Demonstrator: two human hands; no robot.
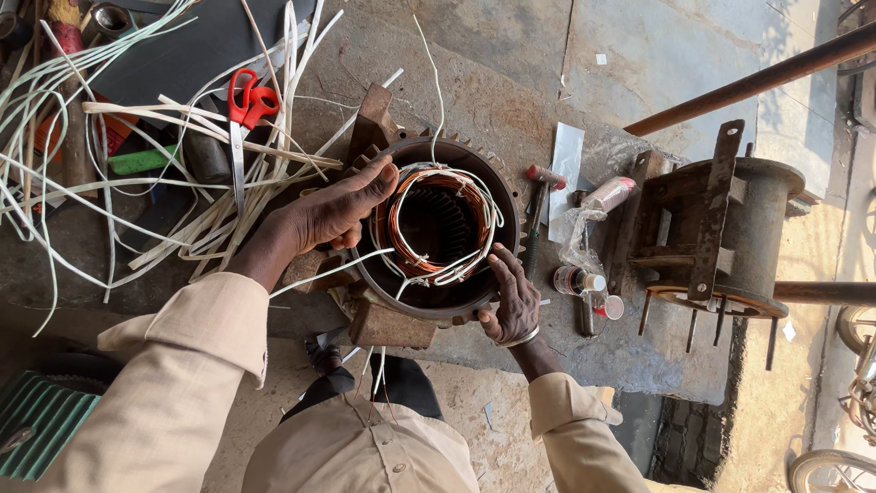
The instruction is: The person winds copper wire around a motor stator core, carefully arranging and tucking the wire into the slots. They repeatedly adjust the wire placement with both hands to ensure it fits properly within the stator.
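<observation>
Two bare hands on a round, dark metal motor stator with copper windings [436, 228], set near the front edge of a stained grey concrete counter [511, 100]. Left hand [333, 212] laid over the stator's upper-left rim, fingers [376, 178] stretched nearly flat, tips on the copper coil and its white lacing; nothing clasped. Right hand [513, 299] hooked on the lower-right rim, fingers curled over the edge; fingertips partly hidden behind the casing, so grip depth hard to judge. Stator's underside and its rusty mounting feet half covered by hand and sleeve.

Crowded to the left: a tangle of thin white insulation strips [137, 146] with red-handled scissors [242, 119] lying on top. Just right of the stator, a small hammer with a dark handle [537, 212], then small bottles in clear plastic wrap [584, 246], faint in detail. Further right, a rusty cylindrical motor housing [721, 233] overhanging the counter's edge. Open bare concrete behind the stator; sunlit paved ground beyond.
</observation>
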